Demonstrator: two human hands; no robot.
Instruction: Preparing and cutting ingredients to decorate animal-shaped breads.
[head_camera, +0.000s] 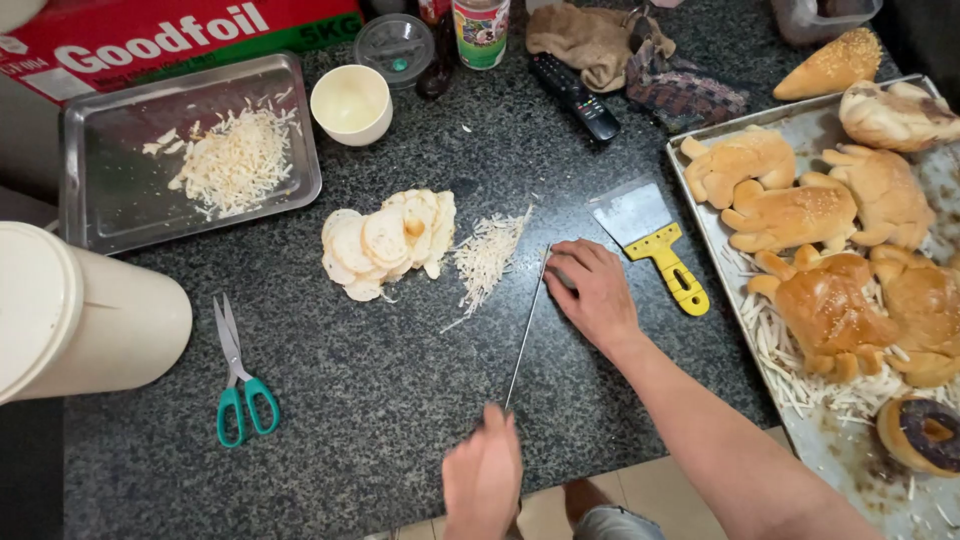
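Note:
A long thin knife lies edge-down on the dark speckled counter. My left hand is closed around its handle at the near edge. Resting flat on the far tip of the blade are the fingers of my right hand. Just left of the blade tip is a small heap of pale fine shreds. Beside that heap sits a pile of thin round pale slices.
A yellow-handled scraper lies right of my right hand. A tray of browned shaped buns fills the right side. A metal tray of shreds, a white cup, green-handled scissors and a white tub stand left. A remote lies behind.

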